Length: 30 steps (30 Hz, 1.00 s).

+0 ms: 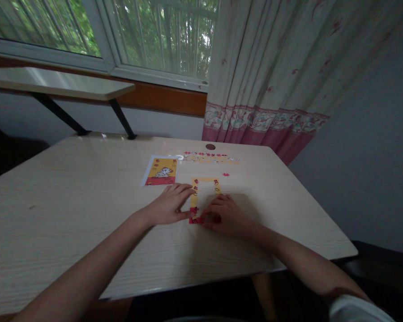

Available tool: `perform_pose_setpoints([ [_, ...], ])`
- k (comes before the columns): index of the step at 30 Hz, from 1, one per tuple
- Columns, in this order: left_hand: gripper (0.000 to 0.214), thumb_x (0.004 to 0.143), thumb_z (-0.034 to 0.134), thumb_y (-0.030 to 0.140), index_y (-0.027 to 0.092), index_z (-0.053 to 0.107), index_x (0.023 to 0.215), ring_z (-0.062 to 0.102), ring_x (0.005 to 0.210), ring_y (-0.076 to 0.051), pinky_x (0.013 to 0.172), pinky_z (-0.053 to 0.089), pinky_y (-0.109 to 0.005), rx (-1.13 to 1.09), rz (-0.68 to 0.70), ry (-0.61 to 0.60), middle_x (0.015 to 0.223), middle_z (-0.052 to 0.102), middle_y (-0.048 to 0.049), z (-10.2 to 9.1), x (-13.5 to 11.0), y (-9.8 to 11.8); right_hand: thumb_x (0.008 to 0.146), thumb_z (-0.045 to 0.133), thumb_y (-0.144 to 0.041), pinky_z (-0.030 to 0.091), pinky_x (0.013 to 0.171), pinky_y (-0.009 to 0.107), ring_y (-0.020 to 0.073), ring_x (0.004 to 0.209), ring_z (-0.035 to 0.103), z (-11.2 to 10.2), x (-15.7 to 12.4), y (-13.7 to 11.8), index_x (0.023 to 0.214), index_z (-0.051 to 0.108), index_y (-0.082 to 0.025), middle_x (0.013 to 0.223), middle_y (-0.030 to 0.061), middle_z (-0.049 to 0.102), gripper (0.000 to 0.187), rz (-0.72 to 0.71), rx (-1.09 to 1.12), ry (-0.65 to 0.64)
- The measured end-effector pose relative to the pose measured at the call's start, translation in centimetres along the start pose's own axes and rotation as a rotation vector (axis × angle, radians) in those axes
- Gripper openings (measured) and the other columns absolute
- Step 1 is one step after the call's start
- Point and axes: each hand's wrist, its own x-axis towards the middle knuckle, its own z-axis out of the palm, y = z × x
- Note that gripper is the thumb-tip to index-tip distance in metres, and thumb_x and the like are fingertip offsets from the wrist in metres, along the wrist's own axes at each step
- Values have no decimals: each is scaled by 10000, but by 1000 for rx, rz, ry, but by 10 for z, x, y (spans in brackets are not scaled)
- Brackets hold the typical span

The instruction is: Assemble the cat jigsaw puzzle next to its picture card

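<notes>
A jigsaw puzzle border (205, 180) lies flat on the table, yellow at the top and sides and red at the bottom, with bare tabletop inside it. My left hand (169, 205) is at its left side, fingers stretched over the left edge and thumb at the lower left corner. Over the lower right part, my right hand (226, 214) has its fingers curled together on a red puzzle piece (216, 218) of the bottom edge, largely hidden by the fingers. Left of the border lies a reference picture (161, 171) of a white animal on yellow and red.
Loose puzzle pieces (210, 158) lie in rows behind the border, and a single red piece (225, 174) sits nearer. A round hole cover (210, 146) is near the table's (87, 214) back edge. A raised shelf (70, 85) stands at back left; a curtain (248, 89) hangs behind.
</notes>
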Motion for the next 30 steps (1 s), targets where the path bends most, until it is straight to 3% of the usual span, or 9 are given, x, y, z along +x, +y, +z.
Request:
perform_pose_setpoints([
  [14,550,797,575,510,174,496,1225,462,1121,-324,909,369,-459,22,10,39,1256,520,-133,3,0,1,846,610,-297,333,837,316,173,853,519,23,-1,5,873,699,-256,839,-17,698,102,-195,-102,132],
  [22,534,812,557,494,172,498,1233,460,1122,-322,911,368,-460,44,5,37,1261,519,-136,2,-1,3,853,601,-334,331,877,320,172,929,530,11,0,6,931,692,-279,937,-20,695,132,-211,-71,80],
  [25,570,824,529,533,160,480,1253,460,1126,-328,914,370,-472,43,2,15,1269,513,-144,1,-1,3,881,556,-309,358,857,307,159,901,554,-2,6,31,951,682,-247,953,7,684,157,-114,-36,122],
  [27,601,835,504,554,153,455,1279,455,1140,-332,925,366,-483,37,-1,7,1285,504,-151,1,-1,3,902,513,-295,361,858,324,176,936,554,-11,10,57,976,680,-233,983,39,677,193,47,-87,204],
  [30,648,825,505,570,144,429,1307,450,1156,-343,931,369,-493,27,-7,-6,1305,489,-165,0,-1,2,899,504,-299,357,873,367,229,1027,519,-19,12,95,1144,629,-237,1110,78,634,283,250,-235,193],
])
